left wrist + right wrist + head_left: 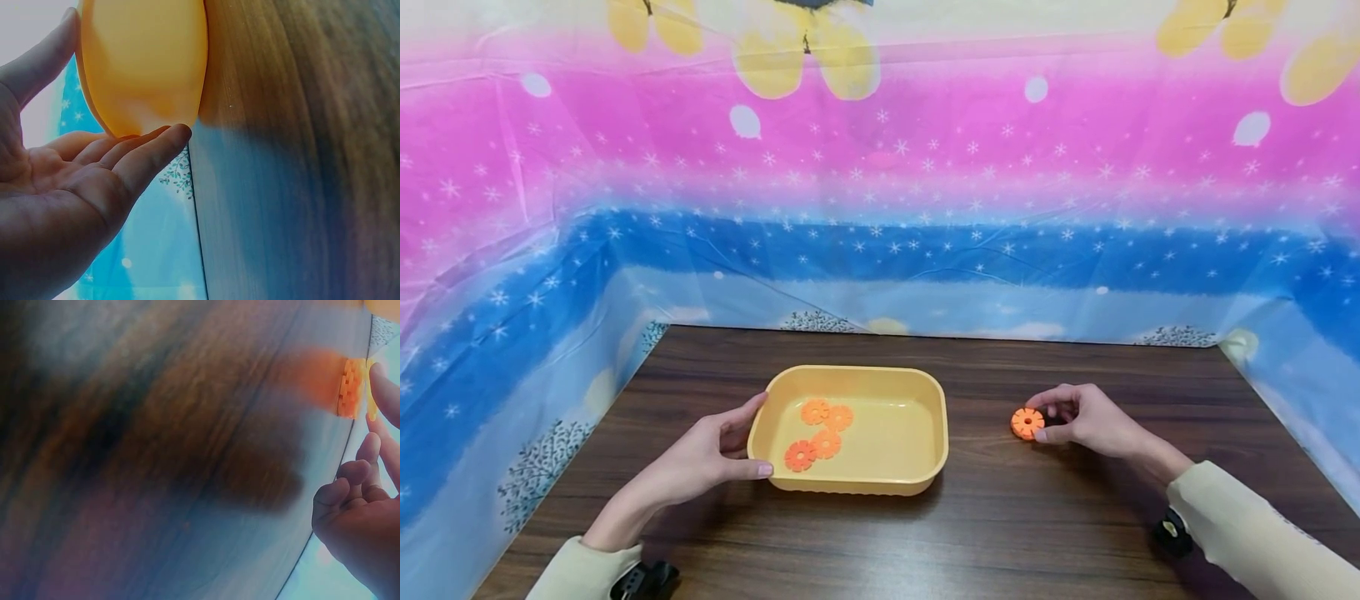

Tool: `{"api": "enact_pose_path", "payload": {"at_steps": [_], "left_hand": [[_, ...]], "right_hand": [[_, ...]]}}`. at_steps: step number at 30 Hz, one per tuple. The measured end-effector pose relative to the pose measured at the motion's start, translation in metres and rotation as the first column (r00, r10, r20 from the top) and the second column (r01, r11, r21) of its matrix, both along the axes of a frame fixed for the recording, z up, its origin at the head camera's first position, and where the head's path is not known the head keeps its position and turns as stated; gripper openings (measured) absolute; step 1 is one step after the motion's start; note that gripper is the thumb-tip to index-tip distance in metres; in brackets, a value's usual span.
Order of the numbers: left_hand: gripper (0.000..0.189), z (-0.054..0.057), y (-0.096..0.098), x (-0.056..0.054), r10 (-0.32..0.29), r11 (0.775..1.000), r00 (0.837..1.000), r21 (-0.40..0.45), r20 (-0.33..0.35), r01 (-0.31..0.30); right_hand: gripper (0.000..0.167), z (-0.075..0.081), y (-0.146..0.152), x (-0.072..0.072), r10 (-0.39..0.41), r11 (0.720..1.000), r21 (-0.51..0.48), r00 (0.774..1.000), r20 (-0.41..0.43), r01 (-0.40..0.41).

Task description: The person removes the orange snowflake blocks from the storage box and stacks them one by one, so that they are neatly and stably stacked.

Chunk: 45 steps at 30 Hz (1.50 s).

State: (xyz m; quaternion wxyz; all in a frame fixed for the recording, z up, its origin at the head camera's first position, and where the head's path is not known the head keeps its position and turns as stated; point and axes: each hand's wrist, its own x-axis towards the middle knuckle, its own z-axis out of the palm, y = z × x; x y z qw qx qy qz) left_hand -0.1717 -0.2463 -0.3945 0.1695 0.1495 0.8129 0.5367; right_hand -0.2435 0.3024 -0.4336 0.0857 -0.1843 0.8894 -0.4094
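My left hand (696, 457) holds the left end of a yellow plastic tub (887, 442), thumb at the near corner and fingers along the far part. In the left wrist view the fingertips (180, 132) press against the tub's outer wall. Several flat orange notched discs (827, 443), flower-shaped, lie in the tub's left half, some overlapping. To the right of the tub, my right hand (1093, 423) pinches a notched disc (1019, 425) between thumb and forefinger. The right wrist view shows it, brightly lit, at the top of a short stack of orange discs (351, 387) standing on the table.
The dark wood-grain table (985, 533) ends at the back against a hanging cloth (880, 250) in pink and blue with snowflakes. The cloth also bounds the left and right sides. A dark strapped device (1172, 533) sits at the right wrist.
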Motion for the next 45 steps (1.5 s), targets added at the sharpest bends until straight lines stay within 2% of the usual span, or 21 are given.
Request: {"api": "enact_pose_path", "payload": {"at_steps": [14, 33, 45], "left_hand": [[0.102, -0.0025, -0.0012, -0.0004, 0.015, 1.000, 1.000, -0.015, -0.005, -0.015], [0.103, -0.0020, -0.0015, 0.0004, 0.007, 1.000, 1.000, -0.016, 0.000, -0.007], [0.102, -0.0019, -0.0018, 0.0003, -0.004, 1.000, 1.000, -0.004, -0.008, 0.004]], "right_hand": [[0.043, 0.0031, -0.0024, 0.0015, 0.023, 1.000, 0.017, 0.999, -0.033, -0.023], [0.041, 0.0017, -0.0016, 0.0027, 0.028, 0.999, 0.035, 0.998, -0.050, -0.026], [0.042, 0.0006, 0.0001, 0.0030, 0.035, 0.999, 0.014, 0.997, -0.064, -0.034]]}}
